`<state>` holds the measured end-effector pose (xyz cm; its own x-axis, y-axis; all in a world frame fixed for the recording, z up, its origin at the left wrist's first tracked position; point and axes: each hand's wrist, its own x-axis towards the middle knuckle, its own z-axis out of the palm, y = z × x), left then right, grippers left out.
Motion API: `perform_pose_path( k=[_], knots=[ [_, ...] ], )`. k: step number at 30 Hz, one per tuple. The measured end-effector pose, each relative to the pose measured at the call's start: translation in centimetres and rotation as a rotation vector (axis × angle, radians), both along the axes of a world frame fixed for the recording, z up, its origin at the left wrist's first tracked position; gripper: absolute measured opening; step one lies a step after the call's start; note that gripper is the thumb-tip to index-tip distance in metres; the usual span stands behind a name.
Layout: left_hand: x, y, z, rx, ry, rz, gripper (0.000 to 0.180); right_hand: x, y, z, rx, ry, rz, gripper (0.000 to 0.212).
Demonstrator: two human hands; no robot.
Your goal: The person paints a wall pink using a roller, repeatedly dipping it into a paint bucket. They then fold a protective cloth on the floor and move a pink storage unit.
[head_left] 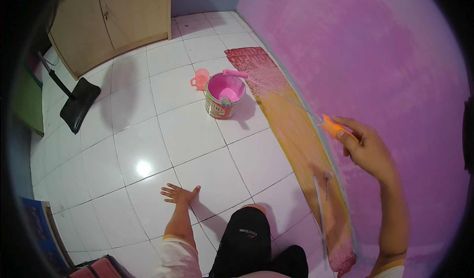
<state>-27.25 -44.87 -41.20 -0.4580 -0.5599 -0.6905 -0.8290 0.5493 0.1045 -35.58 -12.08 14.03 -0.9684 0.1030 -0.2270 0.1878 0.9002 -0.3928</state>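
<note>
My right hand [368, 147] is closed round the orange handle of a paint roller [335, 126]. Its thin metal rod reaches left across the floor strip, and its pink roller head sits at the far right rim of a paint bucket [219, 109]. Pink paint shows inside the bucket, and a small greyish thing, too small to name, is at its near rim. A translucent pink cup [200, 79] stands just left of the bucket. My left hand [178, 194] is open with fingers spread, low over the white tiles; I cannot tell whether it presses on them. Nothing is in it.
A pink-purple wall [355, 56] rises on the right. Along its foot runs a yellowish, red-ended strip [284, 130] with a thin pale rod [320, 214] lying on it. A wooden cabinet [113, 16] stands at the far left, and a black long-handled dustpan-like tool [80, 103] is nearer.
</note>
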Motion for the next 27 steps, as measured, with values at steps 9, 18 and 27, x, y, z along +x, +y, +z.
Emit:
perform_pose_path(
  k=[9, 18, 27],
  knots=[
    [-0.2, 0.0, 0.4, 0.042, 0.012, 0.021, 0.164, -6.8, -4.3, 1.2, 0.075, -0.122, 0.121, 0.044],
    [0.2, 0.0, -1.1, 0.031, 0.046, 0.027, 0.167, -12.4, -6.0, -3.4, 0.195, -0.212, 0.232, 0.043],
    [0.2, 0.0, -1.1, 0.012, 0.017, 0.022, 0.167, -14.6, -7.6, -6.0, 0.206, -0.230, 0.278, 0.051]
  ],
)
